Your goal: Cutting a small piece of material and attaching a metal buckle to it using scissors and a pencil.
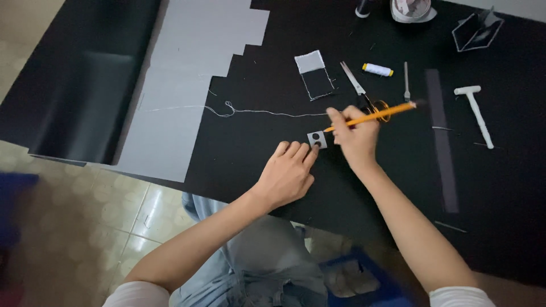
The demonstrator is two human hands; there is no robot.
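Observation:
My right hand (355,136) grips a yellow pencil (375,115), its tip down at a small grey square piece (317,139) with two dark holes. My left hand (287,170) rests flat on the black sheet (256,165), with a fingertip pressing the square's lower left corner. The pencil slants up to the right over a pair of scissors (357,85) with orange handles.
A large grey stepped sheet (187,74) lies at the left, with a white thread (250,111) trailing from it. Farther back lie a black-and-white fabric patch (314,74), a thread spool (377,69), a metal tool (406,81), a white T-shaped tool (476,111) and a grey strip (443,142).

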